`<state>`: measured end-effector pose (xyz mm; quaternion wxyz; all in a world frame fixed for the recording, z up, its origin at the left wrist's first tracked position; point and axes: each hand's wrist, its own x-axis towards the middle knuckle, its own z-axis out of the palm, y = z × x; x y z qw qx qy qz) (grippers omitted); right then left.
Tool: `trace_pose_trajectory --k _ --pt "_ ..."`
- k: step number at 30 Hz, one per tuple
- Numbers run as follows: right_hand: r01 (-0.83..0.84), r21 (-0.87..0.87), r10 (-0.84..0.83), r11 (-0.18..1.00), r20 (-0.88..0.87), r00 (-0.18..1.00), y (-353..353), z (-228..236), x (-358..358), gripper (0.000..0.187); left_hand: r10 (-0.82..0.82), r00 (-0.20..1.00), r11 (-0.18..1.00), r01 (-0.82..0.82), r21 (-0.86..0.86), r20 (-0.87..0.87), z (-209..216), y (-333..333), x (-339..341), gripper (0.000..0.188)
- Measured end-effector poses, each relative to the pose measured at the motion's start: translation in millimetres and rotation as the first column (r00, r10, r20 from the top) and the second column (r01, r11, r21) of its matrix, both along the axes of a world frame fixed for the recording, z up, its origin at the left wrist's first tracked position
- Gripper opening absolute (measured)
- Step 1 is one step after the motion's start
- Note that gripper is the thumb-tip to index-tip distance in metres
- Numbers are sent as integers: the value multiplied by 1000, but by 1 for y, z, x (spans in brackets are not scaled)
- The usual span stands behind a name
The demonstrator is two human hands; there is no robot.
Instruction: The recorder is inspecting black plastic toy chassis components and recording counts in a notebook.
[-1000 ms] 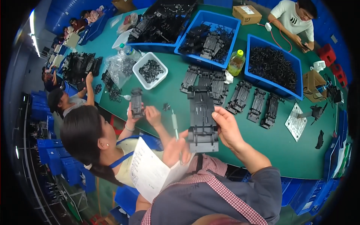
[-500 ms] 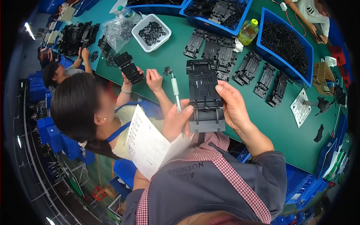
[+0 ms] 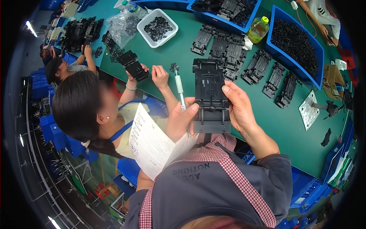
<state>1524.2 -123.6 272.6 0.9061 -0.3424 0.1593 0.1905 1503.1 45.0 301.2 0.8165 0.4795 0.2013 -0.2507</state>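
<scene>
A black plastic toy-car chassis (image 3: 211,88) is held upright in front of my chest, its flat ribbed side facing me. My right hand (image 3: 241,107) grips its right edge, thumb on the face. On the lower left edge, my left hand (image 3: 180,121) pinches the chassis with its thumb in front. A pale green pen (image 3: 178,84) with a dark ornament on its end also sticks up from the left hand. An open handwritten paper booklet (image 3: 149,143) lies against that hand and forearm; the fingers behind it are hidden.
Several similar chassis (image 3: 256,68) lie on the green table (image 3: 167,53). Beyond stand blue bins (image 3: 295,45) of black parts, a white tub (image 3: 176,28) and a bottle (image 3: 258,29). A metal plate stand (image 3: 308,110) is at right. A co-worker (image 3: 82,110) on my left holds another chassis (image 3: 133,66).
My hands keep the same hold on the chassis, pen and booklet. The table and its contents have shifted slightly to the right in the view. The co-worker's chassis hardly moves.
</scene>
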Motion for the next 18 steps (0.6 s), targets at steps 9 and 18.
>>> trace_pose_trajectory --k 9,18 --pt "3 5 -3 1000 -39 999 3 -3 -2 27 32 999 999 -31 39 -18 -3 1 -2 31" --pt "6 -8 -6 1000 -42 999 3 -5 -6 27 74 997 997 -74 0 -33 1 -2 -3 28"
